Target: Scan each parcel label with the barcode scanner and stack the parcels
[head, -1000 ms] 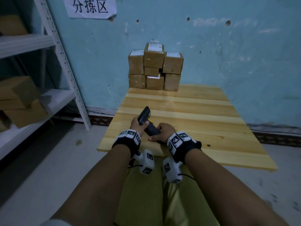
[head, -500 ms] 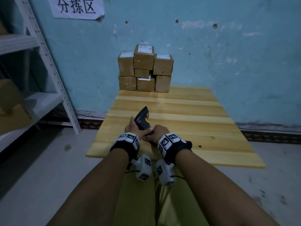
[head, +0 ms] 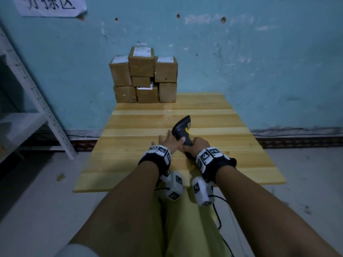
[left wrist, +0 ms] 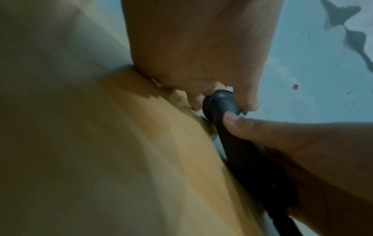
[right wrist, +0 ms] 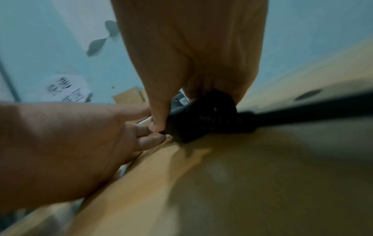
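Note:
A black barcode scanner [head: 181, 126] with a yellow trigger stands tilted on the wooden table [head: 232, 130], near the front middle. My right hand [head: 197, 145] grips its handle [right wrist: 201, 118]. My left hand [head: 169, 140] lies beside it on the left, fingers stretched forward and thumb against the handle. In the left wrist view the scanner [left wrist: 222, 102] sits between my left thumb and fingertips, with the right thumb [left wrist: 242, 124] pressed on it. Several brown cardboard parcels [head: 143, 76] with white labels on top are stacked at the table's far left, against the wall.
The scanner's black cable [right wrist: 302, 111] trails over the table toward me. A white metal shelf rack [head: 46, 112] stands on the left of the table. The blue wall [head: 241, 62] behind carries a paper sign [head: 50, 5].
My right hand has closed round the scanner handle. My left hand's fingers have straightened off the scanner. Both hands and scanner now sit further right in the head view.

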Tool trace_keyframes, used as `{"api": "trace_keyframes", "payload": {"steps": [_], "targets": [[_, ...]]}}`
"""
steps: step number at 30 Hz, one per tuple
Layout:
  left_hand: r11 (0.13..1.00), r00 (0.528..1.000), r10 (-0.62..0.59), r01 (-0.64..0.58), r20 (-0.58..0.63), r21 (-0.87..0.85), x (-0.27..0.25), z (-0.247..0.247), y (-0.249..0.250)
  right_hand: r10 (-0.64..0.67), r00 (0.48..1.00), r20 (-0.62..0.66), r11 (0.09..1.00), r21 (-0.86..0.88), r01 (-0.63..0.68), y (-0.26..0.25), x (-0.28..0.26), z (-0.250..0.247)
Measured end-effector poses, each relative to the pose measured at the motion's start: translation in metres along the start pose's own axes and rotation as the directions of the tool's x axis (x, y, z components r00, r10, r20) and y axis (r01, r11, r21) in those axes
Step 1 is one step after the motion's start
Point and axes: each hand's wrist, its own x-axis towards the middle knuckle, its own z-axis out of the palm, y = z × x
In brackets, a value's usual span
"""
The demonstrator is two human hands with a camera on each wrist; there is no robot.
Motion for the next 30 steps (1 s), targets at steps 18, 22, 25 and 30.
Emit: {"api": "trace_keyframes", "payload": {"steps": [18, 22, 25, 30], "targets": [[0.985, 0.984, 0.170, -0.169, 0.057, -0.015, 0.044, 0.018, 0.062, 0.116, 0.993, -0.002, 0.993, 0.015, -0.116, 0.042, 0.045, -0.043], [0.985, 0.983, 0.175, -0.175, 0.061, -0.010, 0.054, 0.015, 0.069, 0.128, 0.992, -0.012, 0.991, 0.037, -0.128, 0.043, 0.057, -0.045], [0.984, 0.982, 0.180, -0.179, 0.062, -0.009, 0.063, 0.012, 0.073, 0.113, 0.993, -0.015, 0.993, 0.033, -0.113, 0.043, 0.065, -0.050], [0.981, 0.979, 0.194, -0.195, 0.070, 0.011, 0.078, 0.009, 0.077, 0.114, 0.993, 0.001, 0.993, 0.029, -0.114, 0.042, 0.078, -0.055]]}}
